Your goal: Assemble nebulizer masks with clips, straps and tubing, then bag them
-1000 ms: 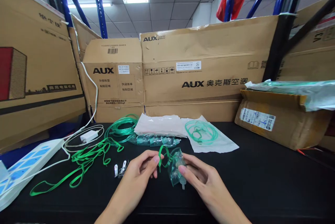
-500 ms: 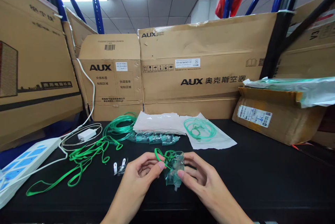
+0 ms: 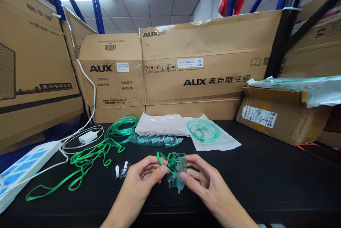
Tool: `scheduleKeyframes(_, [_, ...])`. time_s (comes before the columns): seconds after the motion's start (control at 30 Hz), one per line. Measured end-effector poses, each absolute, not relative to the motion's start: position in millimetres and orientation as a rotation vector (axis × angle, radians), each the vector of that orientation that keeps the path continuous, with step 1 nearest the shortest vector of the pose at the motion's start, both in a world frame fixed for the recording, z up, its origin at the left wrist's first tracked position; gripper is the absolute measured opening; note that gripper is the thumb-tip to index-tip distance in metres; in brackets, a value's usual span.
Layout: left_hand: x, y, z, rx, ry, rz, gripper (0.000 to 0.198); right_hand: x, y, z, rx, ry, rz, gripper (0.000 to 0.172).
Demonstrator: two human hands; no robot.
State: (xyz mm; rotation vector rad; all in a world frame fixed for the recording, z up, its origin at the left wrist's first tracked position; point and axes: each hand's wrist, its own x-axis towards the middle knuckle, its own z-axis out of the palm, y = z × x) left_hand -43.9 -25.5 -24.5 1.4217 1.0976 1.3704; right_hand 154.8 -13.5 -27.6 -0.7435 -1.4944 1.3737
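Near the front of the black table, my right hand grips a clear green oxygen mask by its right side, thumb on its front. A green elastic strap lies looped over the mask's upper part. My left hand pinches one end of that strap between thumb and forefinger, just left of the mask. The mask's spout points down toward me. More green straps lie tangled to the left. Small clear bags with white metal strips lie beside my left hand.
Behind my hands are several more masks, coiled green tubing, a stack of white pouches and a pouch with tubing. A power strip with white cables stands left. A cardboard box sits right; large cartons wall the back.
Both hands keep their hold on the mask and strap, with hardly any movement. The camera view has shifted very slightly.
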Motion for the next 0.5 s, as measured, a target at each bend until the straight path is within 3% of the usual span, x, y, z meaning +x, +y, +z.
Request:
scheduleKeyframes(0.3, [-40.4,-30.5,-24.5,1.458,1.081,1.289,0.036,153.5,-14.4,-28.0,-0.812,-1.502,1.347,0.039])
scheduleKeyframes(0.5, [-39.5,-30.4,-29.1,1.41,1.012,1.235,0.028,151.9,-13.7,-31.0,-0.834,-1.511,1.216,0.03])
